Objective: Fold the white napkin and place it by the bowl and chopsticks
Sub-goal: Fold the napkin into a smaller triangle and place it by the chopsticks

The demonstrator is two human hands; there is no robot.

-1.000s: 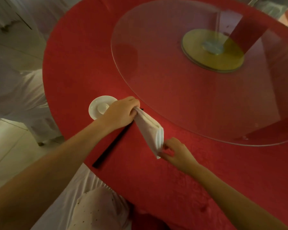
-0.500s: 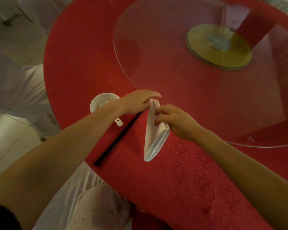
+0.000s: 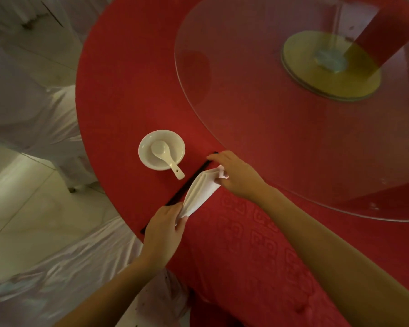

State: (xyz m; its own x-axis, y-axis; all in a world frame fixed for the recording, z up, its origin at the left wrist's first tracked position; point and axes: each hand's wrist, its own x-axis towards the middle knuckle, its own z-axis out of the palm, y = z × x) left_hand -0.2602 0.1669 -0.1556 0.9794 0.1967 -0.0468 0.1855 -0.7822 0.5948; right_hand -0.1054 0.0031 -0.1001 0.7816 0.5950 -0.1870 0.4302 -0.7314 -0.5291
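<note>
Napkin (image 3: 200,193), gripped by both hands (image 3: 162,234) (image 3: 237,177), lies over red tablecloth (image 3: 257,256) beside glass turntable (image 3: 293,114).

Banquet restaurant dining room, showing as such: round table (image 3: 128,95) wearing a red patterned tablecloth (image 3: 257,244), carrying a glass lazy Susan (image 3: 257,102) on a gold hub (image 3: 328,67). White-covered chairs (image 3: 45,119) are standing around it on a pale tiled floor (image 3: 21,208).

A folded white napkin (image 3: 200,193) is pinched at its ends by the left hand (image 3: 164,228) and right hand (image 3: 237,177), beside black chopsticks (image 3: 187,185) and a bowl (image 3: 161,149) near the counter (image 3: 118,95) edge.
</note>
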